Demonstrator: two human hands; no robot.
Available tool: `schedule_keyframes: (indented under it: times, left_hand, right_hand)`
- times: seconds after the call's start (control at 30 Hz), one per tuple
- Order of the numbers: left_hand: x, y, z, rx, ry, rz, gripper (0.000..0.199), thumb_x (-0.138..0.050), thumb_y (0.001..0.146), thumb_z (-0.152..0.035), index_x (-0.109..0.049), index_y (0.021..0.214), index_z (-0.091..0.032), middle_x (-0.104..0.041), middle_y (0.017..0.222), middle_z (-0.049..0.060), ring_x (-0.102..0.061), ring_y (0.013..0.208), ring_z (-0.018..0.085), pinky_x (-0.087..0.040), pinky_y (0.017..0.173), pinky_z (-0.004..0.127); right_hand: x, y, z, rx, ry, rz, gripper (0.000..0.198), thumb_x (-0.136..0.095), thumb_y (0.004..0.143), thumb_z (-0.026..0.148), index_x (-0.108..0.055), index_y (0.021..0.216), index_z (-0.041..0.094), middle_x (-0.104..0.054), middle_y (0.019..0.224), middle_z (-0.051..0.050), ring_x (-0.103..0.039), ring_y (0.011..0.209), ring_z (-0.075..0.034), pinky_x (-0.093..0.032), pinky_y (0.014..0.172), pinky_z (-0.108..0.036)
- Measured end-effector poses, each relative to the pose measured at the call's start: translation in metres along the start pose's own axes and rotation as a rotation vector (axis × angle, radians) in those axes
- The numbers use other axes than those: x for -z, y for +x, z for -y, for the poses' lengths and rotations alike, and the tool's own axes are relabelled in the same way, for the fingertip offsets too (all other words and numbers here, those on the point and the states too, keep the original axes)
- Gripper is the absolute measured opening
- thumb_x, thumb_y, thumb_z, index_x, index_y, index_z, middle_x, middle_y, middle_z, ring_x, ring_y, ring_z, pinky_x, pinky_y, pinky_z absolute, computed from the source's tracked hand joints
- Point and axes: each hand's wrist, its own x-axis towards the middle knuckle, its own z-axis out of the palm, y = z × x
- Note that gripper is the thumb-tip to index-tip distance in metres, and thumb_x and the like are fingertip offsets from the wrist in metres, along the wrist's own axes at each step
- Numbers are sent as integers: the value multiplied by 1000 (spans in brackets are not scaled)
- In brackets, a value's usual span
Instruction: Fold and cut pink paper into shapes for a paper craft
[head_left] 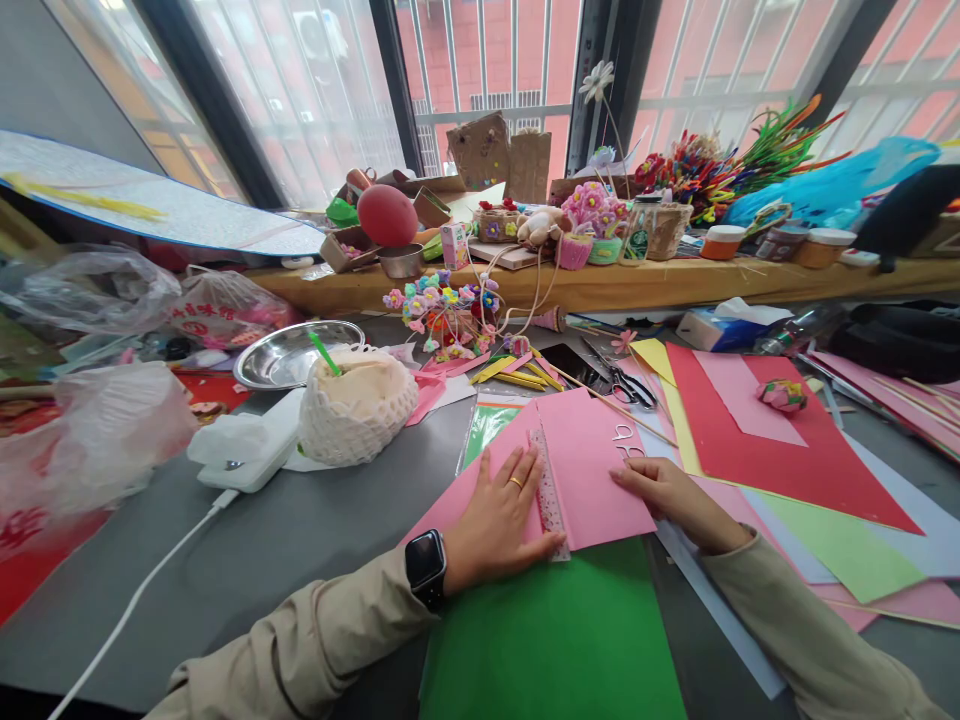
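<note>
My left hand [499, 515] lies spread with its fingers flat on a pink sheet of paper [589, 430]. It presses against a clear patterned ruler [549, 495], which runs lengthwise across the sheet. At the sheet's right side, my right hand [671, 495] is closed in a pinch over the paper. Just beyond its fingertips is a thin white item with two loops [622, 433]; whether the fingers grip this item or the paper edge, I cannot tell. Under the pink sheet lies a large green sheet [555, 640].
Black-handled scissors [630, 385] and a thin stick [615, 405] lie behind the sheet. Red paper [750, 440] and other coloured sheets spread to the right. At left stand a netted coconut [356, 410], a metal plate [281, 350] and a power strip [251, 450]. Crafts fill the wooden ledge [600, 290].
</note>
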Motion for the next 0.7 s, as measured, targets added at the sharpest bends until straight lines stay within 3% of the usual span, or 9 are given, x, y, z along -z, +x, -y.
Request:
schedule_keyframes:
  times: [0.7]
  left_hand:
    - [2, 1, -2, -3, -11, 44, 73, -18, 77, -59, -13, 130, -10, -11, 135, 15, -5, 124, 29, -3, 95, 54]
  right_hand:
    - [-1, 1, -5, 9, 14, 5, 42, -44, 68, 55, -30, 53, 19, -22, 48, 7, -19, 43, -5, -13, 41, -22]
